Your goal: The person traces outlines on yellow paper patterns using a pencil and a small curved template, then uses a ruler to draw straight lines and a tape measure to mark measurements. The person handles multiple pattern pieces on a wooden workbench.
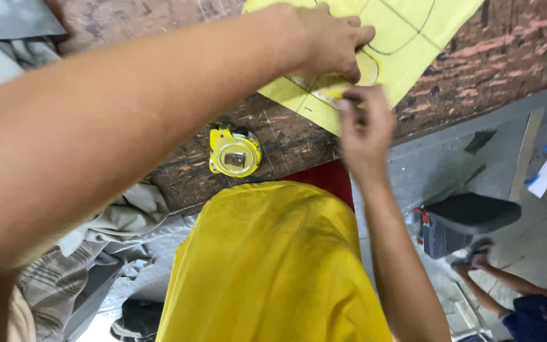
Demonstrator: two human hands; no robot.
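The yellow sheet [406,44] lies flat on the worn brown worktable [489,57] at about one o'clock in the view. Dark curved and straight lines are drawn across it. Its long axis runs from its near corner, at the table's edge by the middle of the picture, up toward two o'clock, where it passes out of the top of the picture.

The left hand [324,41] comes in from nine o'clock and rests palm down on the sheet's near part, fingers held close together and curled, tips pressing the sheet. The right hand [365,123] rises from six o'clock; its fingertips are bunched at the sheet's near edge, just below the left hand, but it is blurred, so I cannot tell whether they pinch anything.

A yellow tape measure [235,152] lies on the table at nine o'clock from the right hand, well apart from the sheet. Yellow cloth [267,266] fills the six o'clock area. Another person's arm [495,288] shows at four o'clock on the floor.
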